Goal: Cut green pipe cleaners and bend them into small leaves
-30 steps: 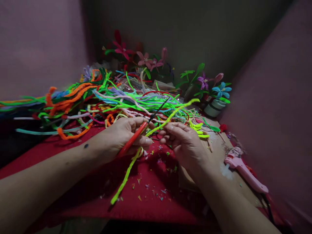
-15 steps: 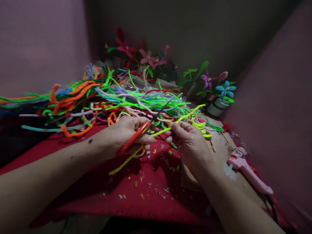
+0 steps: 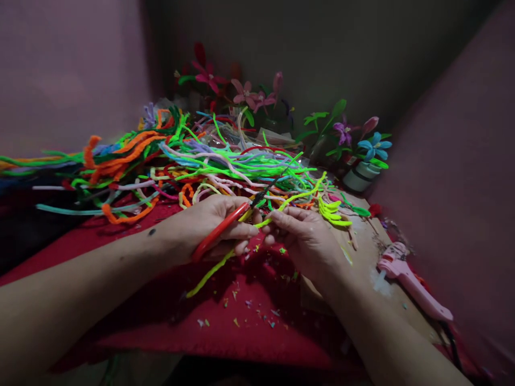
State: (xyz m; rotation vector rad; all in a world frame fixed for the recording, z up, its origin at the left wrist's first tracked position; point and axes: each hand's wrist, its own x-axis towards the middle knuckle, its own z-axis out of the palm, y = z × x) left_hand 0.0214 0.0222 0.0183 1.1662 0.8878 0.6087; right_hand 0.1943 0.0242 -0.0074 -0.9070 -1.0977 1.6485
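Note:
My left hand is closed around red-handled scissors, whose dark blades point up and away over the pile. The same fingers also hold a yellow-green pipe cleaner, one end of which hangs down towards the table's front. Close beside it, my right hand pinches that pipe cleaner between thumb and forefinger. From the pinch the far end slants up to the right. Several short yellow-green looped pieces lie just beyond my right hand.
A heap of colourful pipe cleaners spreads across the back of the red-covered table. A pink glue gun rests on cardboard at right. Pipe-cleaner flowers stand behind. Small fuzzy scraps dot the cloth.
My right hand has slid left along the pipe cleaner, nearer my left hand. The pipe cleaner's far end has shifted left and now curves slightly. My left hand keeps its grip.

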